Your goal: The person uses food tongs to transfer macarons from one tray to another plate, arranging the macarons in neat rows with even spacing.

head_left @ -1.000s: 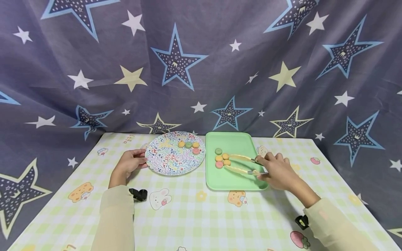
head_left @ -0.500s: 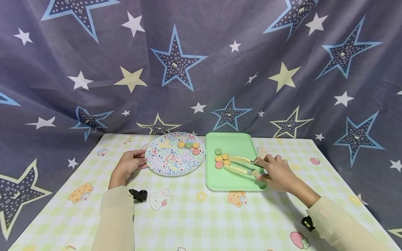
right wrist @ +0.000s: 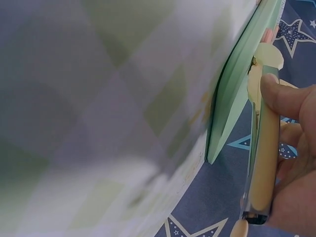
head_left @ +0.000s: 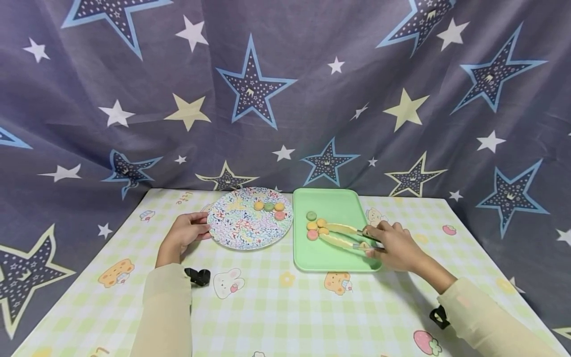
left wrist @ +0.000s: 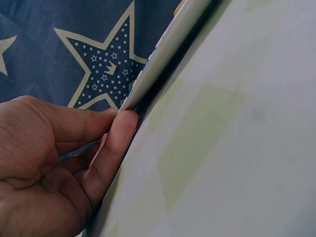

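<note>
At the left edge of a colourfully speckled plate [head_left: 232, 230], my left hand [head_left: 185, 233] pinches the rim between thumb and finger, as the left wrist view shows. On the plate lie yellow, green and pink macaron-like sweets, among them a pink one [head_left: 279, 215]. My right hand [head_left: 394, 246] holds tongs [head_left: 341, 241] with pale yellow arms over a light green tray [head_left: 308, 258]. The tongs' tips reach two yellow sweets [head_left: 321, 223] in the tray; whether they grip one cannot be told. A green sweet [head_left: 311, 215] and a pink sweet [head_left: 312, 235] lie close by.
Plate and tray stand side by side at the back of a table with a checked, cartoon-printed cloth [head_left: 250, 322]. Directly behind it hangs a dark curtain [head_left: 285, 99] with stars. A black strap piece [head_left: 439, 316] hangs under the right sleeve.
The tongs' arms have drawn a little closer together, and the upper tip sits slightly lower, near the yellow sweets. My left hand and the plate have stayed in place.
</note>
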Demonstrator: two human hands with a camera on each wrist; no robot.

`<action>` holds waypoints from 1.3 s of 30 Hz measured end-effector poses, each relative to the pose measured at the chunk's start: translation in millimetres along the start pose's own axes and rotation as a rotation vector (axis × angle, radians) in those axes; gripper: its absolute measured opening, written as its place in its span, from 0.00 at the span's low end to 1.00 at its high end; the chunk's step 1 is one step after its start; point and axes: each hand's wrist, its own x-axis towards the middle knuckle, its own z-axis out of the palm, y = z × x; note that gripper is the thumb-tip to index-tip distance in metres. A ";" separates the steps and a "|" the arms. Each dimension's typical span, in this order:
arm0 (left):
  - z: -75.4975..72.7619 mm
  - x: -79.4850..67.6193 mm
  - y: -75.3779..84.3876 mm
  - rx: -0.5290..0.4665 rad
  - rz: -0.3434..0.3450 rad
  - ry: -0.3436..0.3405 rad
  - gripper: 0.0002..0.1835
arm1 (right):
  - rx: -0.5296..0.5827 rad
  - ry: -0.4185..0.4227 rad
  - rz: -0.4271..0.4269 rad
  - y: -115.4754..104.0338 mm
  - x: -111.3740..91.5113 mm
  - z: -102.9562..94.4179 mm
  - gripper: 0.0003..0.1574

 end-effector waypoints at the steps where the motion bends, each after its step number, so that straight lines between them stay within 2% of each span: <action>1: 0.2 0.1 0.3 0.000 -0.001 -0.001 0.30 | 0.002 0.001 0.002 -0.1 0.1 -0.5 0.39; 9: -0.2 1.3 1.2 0.004 -0.004 0.003 0.30 | -0.003 0.010 0.011 1.4 -0.8 -3.1 0.42; 19: 0.4 0.4 1.0 0.013 -0.002 0.001 0.30 | -0.023 0.039 0.002 3.9 0.5 -14.7 0.41; 39: 1.0 -0.1 -0.7 0.023 0.000 -0.001 0.30 | -0.055 0.049 -0.032 -12.3 26.4 -33.6 0.38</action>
